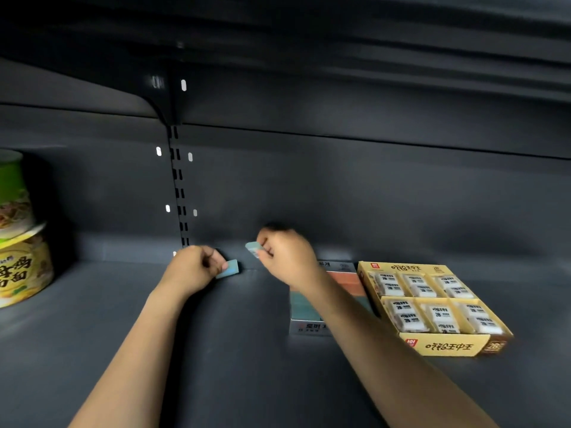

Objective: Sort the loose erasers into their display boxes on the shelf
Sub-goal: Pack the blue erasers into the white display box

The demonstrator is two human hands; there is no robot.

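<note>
Fingers of each hand, left hand [197, 267] and right hand [285, 257], pinch a blue eraser [229, 269] left of the grey box [346, 278]; best drop both gently in, flat.

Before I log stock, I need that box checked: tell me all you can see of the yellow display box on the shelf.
The yellow display box is open-topped cardboard as it looks, with dark print and a red logo on its front wall. Dividers split it into six compartments, each holding white wrapped erasers. It sits flat on the dark shelf, turned slightly, close beside a grey box. Neither hand touches it.
</note>
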